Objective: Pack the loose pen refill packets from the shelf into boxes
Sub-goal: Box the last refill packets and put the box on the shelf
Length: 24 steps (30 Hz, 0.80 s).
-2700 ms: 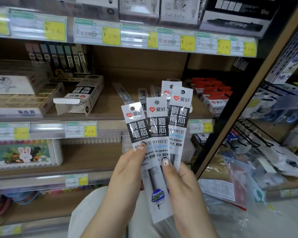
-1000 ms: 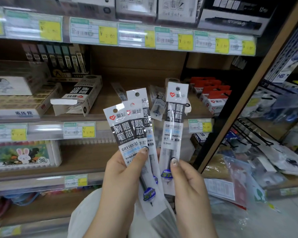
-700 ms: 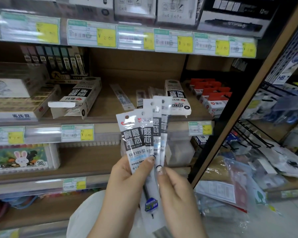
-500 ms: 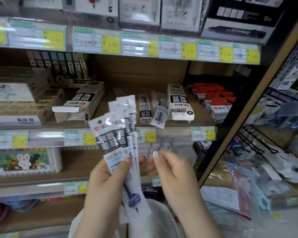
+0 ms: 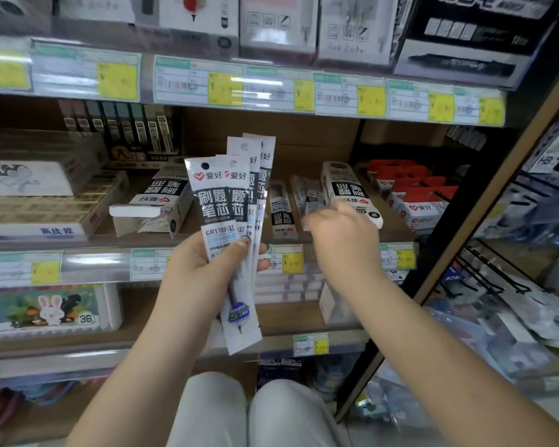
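R hand [image 5: 339,235] now off GR1103 pkts [image 5: 221,208]

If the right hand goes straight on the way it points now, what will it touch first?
Probably the loose clear pen refill packets lying on the wooden shelf just beyond the right hand; blur hides the depth.

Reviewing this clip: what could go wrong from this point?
1. The left hand grips a splayed fan of packets; adding more may let some slip.
2. The right hand, blurred, hovers by the loose packets near the shelf edge; a hasty grab might knock them off.
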Motion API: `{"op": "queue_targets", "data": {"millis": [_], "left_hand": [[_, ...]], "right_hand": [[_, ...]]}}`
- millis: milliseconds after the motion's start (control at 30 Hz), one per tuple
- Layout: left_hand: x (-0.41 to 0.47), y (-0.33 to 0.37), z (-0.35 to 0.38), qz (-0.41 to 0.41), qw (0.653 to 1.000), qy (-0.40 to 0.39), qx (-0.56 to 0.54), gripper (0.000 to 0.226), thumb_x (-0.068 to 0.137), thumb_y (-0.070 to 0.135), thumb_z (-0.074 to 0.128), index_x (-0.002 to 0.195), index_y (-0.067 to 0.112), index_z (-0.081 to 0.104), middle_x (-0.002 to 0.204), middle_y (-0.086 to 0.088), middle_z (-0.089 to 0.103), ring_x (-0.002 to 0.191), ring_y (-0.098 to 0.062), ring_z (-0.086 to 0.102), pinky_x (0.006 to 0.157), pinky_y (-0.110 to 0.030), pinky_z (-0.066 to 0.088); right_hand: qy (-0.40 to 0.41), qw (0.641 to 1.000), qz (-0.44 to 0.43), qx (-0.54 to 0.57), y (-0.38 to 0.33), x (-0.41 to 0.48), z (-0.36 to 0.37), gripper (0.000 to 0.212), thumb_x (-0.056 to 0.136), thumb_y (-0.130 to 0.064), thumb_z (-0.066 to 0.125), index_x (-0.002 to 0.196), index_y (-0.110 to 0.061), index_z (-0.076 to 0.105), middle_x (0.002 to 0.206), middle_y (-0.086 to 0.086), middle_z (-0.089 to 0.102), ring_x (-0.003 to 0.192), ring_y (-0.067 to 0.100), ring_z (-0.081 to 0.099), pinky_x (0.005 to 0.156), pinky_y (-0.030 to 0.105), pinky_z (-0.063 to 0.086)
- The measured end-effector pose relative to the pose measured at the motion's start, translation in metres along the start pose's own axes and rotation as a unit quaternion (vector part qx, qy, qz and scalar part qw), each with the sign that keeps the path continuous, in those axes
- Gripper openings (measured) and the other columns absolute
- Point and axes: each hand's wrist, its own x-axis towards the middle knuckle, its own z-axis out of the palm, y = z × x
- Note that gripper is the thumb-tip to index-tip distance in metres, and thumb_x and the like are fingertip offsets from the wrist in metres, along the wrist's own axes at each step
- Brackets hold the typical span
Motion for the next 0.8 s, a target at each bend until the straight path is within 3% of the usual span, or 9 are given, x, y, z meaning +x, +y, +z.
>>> {"op": "queue_targets", "data": {"millis": [133,233,333,400,467,533,667,800], "left_hand": [[-0.001,-0.001,0.0,-0.007,1.0,0.004,-0.016,0.016,0.09,0.02,0.058,0.087,0.028,0.072,0.088,0.001,0.076,0.079,-0.016,0.073,0.056,-0.024,0.056],[-0.006,-0.003,0.0,-0.02,0.999,0.005,-0.025,0.013,0.09,0.019,0.057,0.095,0.023,0.069,0.088,0.0,0.076,0.08,-0.017,0.073,0.056,-0.024,0.056],[-0.012,-0.006,-0.002,-0.041,0.998,0.012,-0.054,0.013,0.091,0.019,0.057,0.097,0.019,0.068,0.087,-0.001,0.076,0.077,-0.016,0.073,0.053,-0.021,0.054],[-0.017,-0.009,-0.001,-0.063,0.995,0.015,-0.082,0.014,0.091,0.018,0.057,0.099,0.015,0.067,0.087,-0.004,0.076,0.074,-0.017,0.073,0.053,-0.022,0.054],[-0.022,-0.012,0.003,-0.084,0.99,0.011,-0.112,0.017,0.091,0.017,0.056,0.102,0.01,0.067,0.088,-0.009,0.075,0.071,-0.018,0.072,0.055,-0.024,0.055],[-0.028,-0.013,0.009,-0.103,0.984,0.016,-0.147,0.017,0.09,0.016,0.057,0.1,0.008,0.069,0.088,-0.011,0.075,0.071,-0.02,0.072,0.055,-0.026,0.055],[-0.039,-0.015,0.017,-0.123,0.974,0.026,-0.187,0.019,0.087,0.013,0.058,0.078,0.014,0.074,0.082,-0.014,0.073,0.068,-0.024,0.07,0.056,-0.032,0.055],[-0.051,-0.016,0.024,-0.12,0.969,0.033,-0.215,0.018,0.088,0.013,0.057,0.088,0.008,0.075,0.088,-0.015,0.074,0.074,-0.022,0.072,0.055,-0.03,0.055]], "right_hand": [[0.134,0.986,0.02,0.097,0.014,-0.003,-0.013,0.021,0.057,0.012,0.06,0.069,-0.001,0.071,0.059,0.012,0.065,0.061,0.028,0.056,0.045,0.021,0.03],[0.223,0.965,0.009,0.137,0.025,-0.006,-0.026,0.028,0.075,0.004,0.051,0.09,-0.001,0.075,0.085,0.016,0.075,0.071,0.029,0.071,0.054,0.032,0.054],[0.297,0.937,0.033,0.179,0.035,-0.019,-0.041,0.025,0.081,0.009,0.059,0.102,0.001,0.071,0.099,0.017,0.072,0.079,0.026,0.072,0.06,0.039,0.059],[0.323,0.926,0.023,0.192,0.031,-0.038,-0.048,0.023,0.086,0.006,0.06,0.108,0.003,0.068,0.103,0.016,0.069,0.078,0.024,0.072,0.061,0.037,0.059],[0.334,0.921,-0.007,0.202,0.016,-0.061,-0.052,0.02,0.09,0.0,0.058,0.109,0.001,0.065,0.105,0.013,0.067,0.061,0.016,0.068,0.054,0.027,0.056],[0.318,0.92,-0.035,0.227,-0.002,-0.087,-0.052,0.018,0.096,-0.011,0.051,0.108,-0.003,0.063,0.107,0.012,0.065,0.06,0.005,0.06,0.06,0.014,0.05],[0.267,0.927,-0.038,0.261,-0.034,-0.131,-0.047,0.019,0.094,-0.014,0.053,0.106,-0.007,0.067,0.11,0.005,0.067,0.079,0.011,0.071,0.065,0.024,0.057],[0.229,0.944,-0.027,0.236,-0.049,-0.145,-0.047,0.044,0.1,-0.014,0.033,0.092,-0.015,0.077,0.105,-0.001,0.072,0.072,0.007,0.071,0.064,0.019,0.055]]}}
